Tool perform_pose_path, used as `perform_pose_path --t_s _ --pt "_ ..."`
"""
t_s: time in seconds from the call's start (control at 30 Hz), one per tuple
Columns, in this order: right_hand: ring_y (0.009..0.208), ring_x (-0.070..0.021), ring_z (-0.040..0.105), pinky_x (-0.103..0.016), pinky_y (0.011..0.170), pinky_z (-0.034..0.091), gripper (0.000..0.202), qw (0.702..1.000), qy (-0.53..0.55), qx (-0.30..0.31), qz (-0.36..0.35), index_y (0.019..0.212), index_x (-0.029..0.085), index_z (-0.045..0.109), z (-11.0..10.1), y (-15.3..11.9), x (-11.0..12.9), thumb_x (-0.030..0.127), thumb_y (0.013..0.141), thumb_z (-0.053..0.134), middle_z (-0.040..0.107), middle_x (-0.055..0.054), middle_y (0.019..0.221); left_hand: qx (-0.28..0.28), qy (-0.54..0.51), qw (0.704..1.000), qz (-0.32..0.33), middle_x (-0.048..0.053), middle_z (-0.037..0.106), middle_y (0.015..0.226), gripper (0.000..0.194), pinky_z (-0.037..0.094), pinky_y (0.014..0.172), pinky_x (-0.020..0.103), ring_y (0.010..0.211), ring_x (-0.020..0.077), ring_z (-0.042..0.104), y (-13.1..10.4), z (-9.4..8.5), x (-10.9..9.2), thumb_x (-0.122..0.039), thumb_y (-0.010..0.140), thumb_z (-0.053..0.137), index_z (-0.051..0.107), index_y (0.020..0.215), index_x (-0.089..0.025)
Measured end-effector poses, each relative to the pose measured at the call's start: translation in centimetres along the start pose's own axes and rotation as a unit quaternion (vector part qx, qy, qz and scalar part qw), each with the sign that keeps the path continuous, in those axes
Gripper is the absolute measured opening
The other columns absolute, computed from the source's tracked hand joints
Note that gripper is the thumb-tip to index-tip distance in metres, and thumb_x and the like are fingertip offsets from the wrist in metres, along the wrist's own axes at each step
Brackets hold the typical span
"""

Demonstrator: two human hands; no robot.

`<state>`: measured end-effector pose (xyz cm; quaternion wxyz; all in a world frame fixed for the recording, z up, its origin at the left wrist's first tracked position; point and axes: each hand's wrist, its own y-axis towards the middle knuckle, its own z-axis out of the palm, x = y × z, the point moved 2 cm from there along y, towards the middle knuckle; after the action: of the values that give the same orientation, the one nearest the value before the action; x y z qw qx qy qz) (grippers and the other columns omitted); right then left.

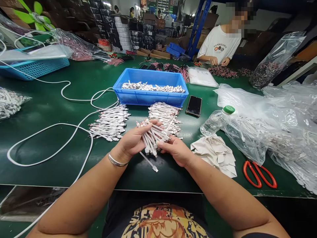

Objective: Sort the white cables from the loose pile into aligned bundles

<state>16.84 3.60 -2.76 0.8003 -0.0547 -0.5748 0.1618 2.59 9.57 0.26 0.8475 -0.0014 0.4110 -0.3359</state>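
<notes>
A bundle of short white cables [155,135] with flat connector ends lies across both my hands above the table. My left hand [135,137] is wrapped around the bundle from the left, its thumb on top. At the lower right of the same bundle, my right hand [174,148] pinches the connector ends between thumb and fingers. One loose cable [150,162] sticks out below the bundle. Piles of similar cables lie beyond my hands, a left pile [110,122] and a right pile [164,114]. Behind them stands a blue bin [151,97] with more white pieces inside.
Right of the bin lies a phone [193,105]. Nearby are a clear bottle [214,120], a cloth [215,152], red-handled scissors [260,174] and plastic bags of cables [279,132]. A long white cord [59,125] loops at left. Across the table, a person [220,46] handles small parts.
</notes>
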Motion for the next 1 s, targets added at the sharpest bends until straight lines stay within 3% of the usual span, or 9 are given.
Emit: perform_pose_path --t_s 0.17,0.33,0.63,1.0 --pt "0.075 -0.0130 0.054 -0.023 0.060 0.040 0.031 0.996 0.006 -0.079 -0.032 0.081 0.020 0.059 -0.73 0.25 0.27 0.045 0.068 0.070 0.061 0.000 0.081 0.018 0.005 1.000 0.006 0.010 0.068 0.093 0.022 0.054 0.071 0.039 0.080 0.0221 0.066 -0.08 -0.03 -0.42 -0.016 0.086 0.047 0.063 0.100 -0.013" --pt "0.071 -0.0126 0.052 -0.023 0.060 0.037 0.032 0.991 0.004 -0.127 -0.048 0.067 0.018 0.055 -1.04 0.40 0.25 0.046 0.067 0.072 0.058 0.001 0.069 -0.006 0.005 1.000 0.013 0.010 0.068 0.097 0.022 0.053 0.076 0.036 0.082 0.0207 0.066 -0.09 0.05 -0.58 -0.014 0.085 0.048 0.063 0.102 -0.012" --pt "0.072 -0.0126 0.051 -0.024 0.060 0.035 0.030 0.992 0.010 -0.117 -0.053 0.065 0.018 0.056 -0.97 0.30 0.18 0.042 0.067 0.073 0.057 0.001 0.069 -0.039 -0.021 0.999 0.005 0.010 0.068 0.097 0.026 0.052 0.079 0.036 0.082 0.0186 0.066 -0.27 0.38 -0.50 -0.011 0.085 0.048 0.059 0.108 -0.012" --pt "0.072 -0.0141 0.051 -0.025 0.060 0.036 0.029 0.992 -0.007 -0.116 -0.047 0.068 0.018 0.061 -0.81 0.33 0.03 0.044 0.065 0.073 0.057 0.000 0.070 -0.008 -0.030 0.999 0.009 0.009 0.069 0.094 0.024 0.050 0.083 0.034 0.085 0.0189 0.065 -0.02 -0.18 -0.27 -0.013 0.082 0.055 0.063 0.104 -0.012"
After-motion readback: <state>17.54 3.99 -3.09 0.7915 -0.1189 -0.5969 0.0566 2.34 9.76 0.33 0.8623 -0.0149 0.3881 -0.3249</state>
